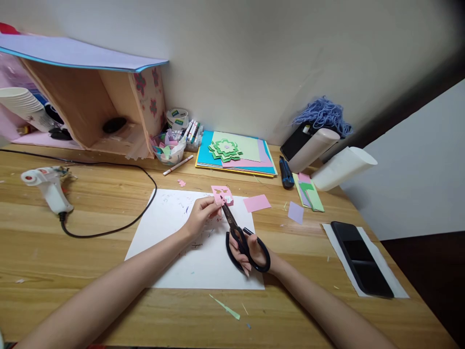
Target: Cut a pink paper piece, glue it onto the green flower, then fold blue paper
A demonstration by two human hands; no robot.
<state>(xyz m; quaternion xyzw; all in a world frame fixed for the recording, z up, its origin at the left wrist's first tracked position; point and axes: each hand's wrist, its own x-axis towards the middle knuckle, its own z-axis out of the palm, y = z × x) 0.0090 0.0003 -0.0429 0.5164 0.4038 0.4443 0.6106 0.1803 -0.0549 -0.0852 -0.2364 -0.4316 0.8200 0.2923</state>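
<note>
My left hand [204, 213] pinches a small piece of pink paper [218, 190] with shapes cut out of it, held above a marked white sheet [163, 261]. The fingers of my right hand [247, 249] are through the black handles of a pair of scissors [231, 220]. Their dark blades point up and left, with the tips at the pink paper by my left fingertips. Whether the blades are cutting into the paper is too small to tell. A pink paper rectangle [257, 203] lies just right of the white sheet, and a tiny pink cutout [181, 182] behind it.
At left lies a white glue gun [49, 189] with its black cord looping across the table. A layered green paper flower [225, 149] rests on coloured sheets at the back. A blue utility knife [286, 173], paper rolls [343, 167] and a black phone [361, 259] are on the right.
</note>
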